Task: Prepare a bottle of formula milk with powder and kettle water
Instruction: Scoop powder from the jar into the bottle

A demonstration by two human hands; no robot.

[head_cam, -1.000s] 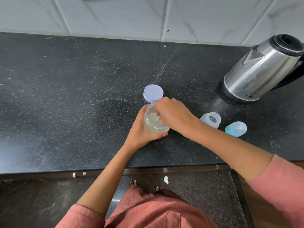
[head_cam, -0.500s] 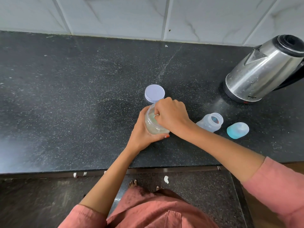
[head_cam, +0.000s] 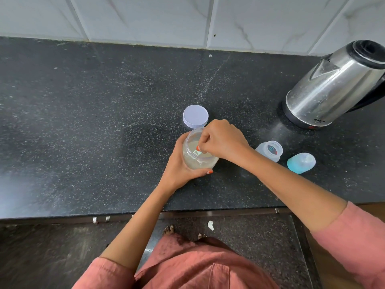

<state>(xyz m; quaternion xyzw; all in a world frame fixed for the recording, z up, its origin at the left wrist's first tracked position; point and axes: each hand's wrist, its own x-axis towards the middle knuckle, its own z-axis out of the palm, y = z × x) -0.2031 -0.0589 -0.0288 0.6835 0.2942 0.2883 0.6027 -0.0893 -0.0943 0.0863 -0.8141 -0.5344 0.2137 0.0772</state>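
My left hand (head_cam: 179,167) grips a clear open powder jar (head_cam: 195,156) standing on the black counter (head_cam: 83,122); pale powder fills its lower part. Over the jar's mouth my right hand (head_cam: 223,140) has its fingers curled down inside, pinching a small scoop that is mostly hidden. The jar's white lid (head_cam: 195,117) lies just behind it. An open clear baby bottle (head_cam: 269,150) stands to the right, with its blue cap (head_cam: 301,163) lying beside it. A steel kettle (head_cam: 333,86) sits at the back right.
A tiled wall runs behind the counter. The counter's front edge crosses the lower third of the view, with dark floor, a scrap of white paper (head_cam: 210,225) and my feet below it. Pale powder dust streaks the counter behind the lid.
My right hand's fingers have dipped deeper into the jar. My left hand keeps the same hold on the jar, which has not moved.
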